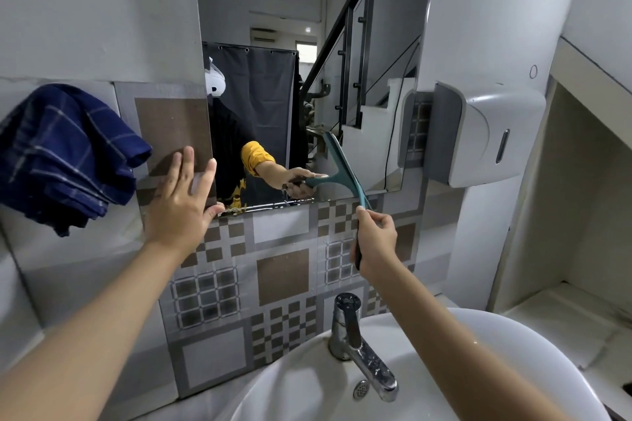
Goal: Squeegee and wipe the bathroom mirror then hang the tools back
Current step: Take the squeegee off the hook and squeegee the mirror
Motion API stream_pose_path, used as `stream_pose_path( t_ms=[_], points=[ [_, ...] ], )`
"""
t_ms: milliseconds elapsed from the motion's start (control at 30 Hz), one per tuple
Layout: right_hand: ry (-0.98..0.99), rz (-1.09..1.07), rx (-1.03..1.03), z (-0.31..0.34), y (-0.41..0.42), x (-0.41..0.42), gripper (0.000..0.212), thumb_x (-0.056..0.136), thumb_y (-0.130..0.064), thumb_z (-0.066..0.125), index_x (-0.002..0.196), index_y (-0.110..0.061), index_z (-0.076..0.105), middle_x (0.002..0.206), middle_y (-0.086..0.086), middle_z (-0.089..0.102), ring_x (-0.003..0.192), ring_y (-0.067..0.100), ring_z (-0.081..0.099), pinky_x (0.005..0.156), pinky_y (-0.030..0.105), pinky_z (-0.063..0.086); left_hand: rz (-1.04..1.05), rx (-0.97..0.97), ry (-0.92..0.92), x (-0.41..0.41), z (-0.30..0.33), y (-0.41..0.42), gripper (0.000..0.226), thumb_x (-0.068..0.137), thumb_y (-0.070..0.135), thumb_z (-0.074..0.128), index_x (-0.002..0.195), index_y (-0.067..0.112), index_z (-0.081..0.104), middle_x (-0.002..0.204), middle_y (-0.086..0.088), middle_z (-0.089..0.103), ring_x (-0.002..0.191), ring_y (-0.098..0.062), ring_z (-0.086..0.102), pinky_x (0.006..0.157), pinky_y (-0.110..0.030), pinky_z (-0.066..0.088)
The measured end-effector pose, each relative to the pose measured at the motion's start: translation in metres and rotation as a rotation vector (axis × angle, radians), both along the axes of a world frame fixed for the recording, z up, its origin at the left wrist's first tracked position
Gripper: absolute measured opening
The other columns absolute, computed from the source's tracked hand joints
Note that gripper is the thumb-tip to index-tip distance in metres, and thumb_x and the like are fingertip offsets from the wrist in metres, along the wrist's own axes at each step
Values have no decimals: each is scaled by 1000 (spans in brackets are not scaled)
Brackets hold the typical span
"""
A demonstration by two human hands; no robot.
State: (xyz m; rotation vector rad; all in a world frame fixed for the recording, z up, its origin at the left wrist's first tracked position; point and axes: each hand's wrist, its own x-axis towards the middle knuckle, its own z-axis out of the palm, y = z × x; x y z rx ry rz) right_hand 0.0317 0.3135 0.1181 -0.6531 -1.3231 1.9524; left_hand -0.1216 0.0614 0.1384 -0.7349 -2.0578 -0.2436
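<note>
The wall mirror [273, 10] hangs above patterned tiles. My right hand [376, 243] grips the handle of a teal squeegee [364, 199], whose blade leans against the mirror's lower right part, its lower end past the bottom edge. The mirror shows the reflected hand and handle. My left hand [181, 205] lies flat with fingers spread on the tile at the mirror's lower left corner, holding nothing. A dark blue checked cloth [65, 161] hangs bunched on the wall to the left of that hand.
A white basin [461, 352] with a chrome tap [355, 345] sits directly below my arms. A white and grey dispenser [478, 133] is mounted right of the mirror. A cream recessed shelf [564, 301] fills the far right.
</note>
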Motion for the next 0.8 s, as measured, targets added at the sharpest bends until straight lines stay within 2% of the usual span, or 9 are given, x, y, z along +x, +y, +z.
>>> stream_pose_path(
  t_ms=[167, 333, 500, 700, 800],
  points=[
    [-6, 13, -59, -3, -34, -3, 15, 93, -27, 58, 99, -15, 51, 68, 3, 49, 45, 12, 37, 36, 21, 35, 5, -1, -31, 1, 0, -1, 82, 76, 29, 71, 143, 13, 26, 152, -22, 14, 140, -36, 11, 101, -61, 35],
    [14, 37, -7, -12, -79, -8, 11, 93, -26, 58, 97, -17, 51, 81, 5, 53, 52, 11, 40, 44, 22, 36, 27, -22, -50, 7, 3, -3, 87, 73, 30, 74, 144, 17, 24, 153, -19, 14, 141, -34, 12, 104, -57, 31],
    [40, 68, 54, -24, -119, -13, 8, 94, -27, 56, 95, -23, 49, 78, 8, 56, 54, 13, 44, 47, 26, 40, 52, -22, -66, 12, 5, -6, 87, 74, 34, 73, 144, 20, 24, 154, -15, 14, 141, -33, 14, 107, -54, 24],
    [77, 21, 78, -29, -135, -16, 9, 94, -26, 56, 93, -21, 49, 76, 8, 56, 51, 12, 46, 39, 20, 40, 82, -49, -91, 14, 6, -8, 91, 75, 43, 69, 146, 22, 17, 155, -10, 7, 142, -28, 8, 109, -50, 16],
    [85, 11, 121, -33, -142, -18, 9, 94, -25, 57, 93, -20, 50, 73, 7, 56, 51, 11, 46, 41, 17, 40, 112, -70, -99, 13, 8, -12, 100, 70, 43, 73, 146, 18, 13, 155, -6, 2, 142, -23, 2, 110, -45, 8]
  ],
)
